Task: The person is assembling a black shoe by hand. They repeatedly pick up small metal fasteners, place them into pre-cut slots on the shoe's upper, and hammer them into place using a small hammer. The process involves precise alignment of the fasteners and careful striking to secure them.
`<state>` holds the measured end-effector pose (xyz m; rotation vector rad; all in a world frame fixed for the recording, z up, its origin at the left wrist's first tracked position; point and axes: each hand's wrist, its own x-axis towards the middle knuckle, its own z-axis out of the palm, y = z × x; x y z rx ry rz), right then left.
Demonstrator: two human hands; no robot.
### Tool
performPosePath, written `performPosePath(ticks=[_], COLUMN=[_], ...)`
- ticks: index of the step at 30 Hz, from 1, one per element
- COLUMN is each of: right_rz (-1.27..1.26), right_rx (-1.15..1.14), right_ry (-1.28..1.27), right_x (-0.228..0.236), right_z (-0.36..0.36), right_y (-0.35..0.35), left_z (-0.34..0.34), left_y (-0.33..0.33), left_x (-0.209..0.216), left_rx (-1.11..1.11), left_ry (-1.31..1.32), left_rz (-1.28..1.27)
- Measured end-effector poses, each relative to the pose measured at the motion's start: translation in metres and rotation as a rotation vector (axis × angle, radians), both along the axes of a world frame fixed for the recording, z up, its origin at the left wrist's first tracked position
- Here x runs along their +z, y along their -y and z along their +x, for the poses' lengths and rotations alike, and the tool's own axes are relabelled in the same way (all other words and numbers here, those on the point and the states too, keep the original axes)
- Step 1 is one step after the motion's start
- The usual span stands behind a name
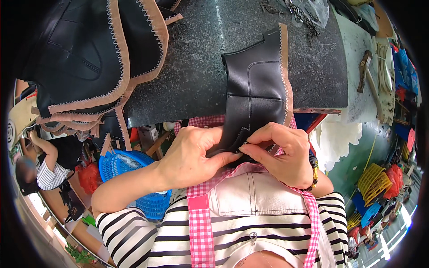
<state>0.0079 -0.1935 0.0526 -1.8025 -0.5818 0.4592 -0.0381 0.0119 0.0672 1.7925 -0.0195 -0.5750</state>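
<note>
A black leather shoe upper (257, 78) with a tan, zigzag-stitched edge lies partly on the dark stone tabletop. Its near end hangs over the front edge towards my body. My left hand (192, 152) grips that end from the left, thumb on top. From the other side my right hand (283, 149) pinches the leather between thumb and forefinger, beside a small black flap (241, 135). The thumb tips nearly meet. Whatever lies under the fingers is hidden.
More black uppers (85, 58) with tan edges are piled on the left of the tabletop (192, 71). A hammer (366, 73) lies on the grey surface at right. A blue plastic basket (154, 205) stands below left. Another person (49, 167) sits at far left.
</note>
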Motion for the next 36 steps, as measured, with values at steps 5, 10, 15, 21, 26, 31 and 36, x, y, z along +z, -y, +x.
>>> performPosePath(ticks=[5, 10, 15, 21, 26, 31, 36], right_rz=[-0.065, -0.125, -0.082, -0.135, -0.107, -0.106, -0.062], right_rx=[0.015, 0.061, 0.045, 0.041, 0.014, -0.025, 0.002], right_ry=[-0.079, -0.049, -0.108, -0.105, -0.08, -0.132, 0.0], right_x=[0.002, 0.001, 0.002, 0.007, 0.006, -0.002, -0.003], right_z=[0.0, -0.002, -0.007, -0.007, -0.011, -0.019, -0.019], right_y=[0.004, 0.007, 0.008, 0.01, 0.011, 0.015, 0.014], left_z=[-0.004, -0.004, -0.005, -0.009, -0.013, -0.016, -0.015], left_y=[0.006, 0.006, 0.006, 0.009, 0.014, 0.014, 0.014], left_x=[0.0, 0.0, -0.002, -0.001, -0.004, -0.005, -0.005], left_rx=[0.022, -0.023, -0.095, -0.062, -0.01, -0.059, -0.049], left_ry=[0.051, 0.031, 0.083, 0.113, 0.169, 0.158, 0.155], left_rz=[-0.004, 0.094, 0.146, 0.135, 0.084, 0.131, 0.103])
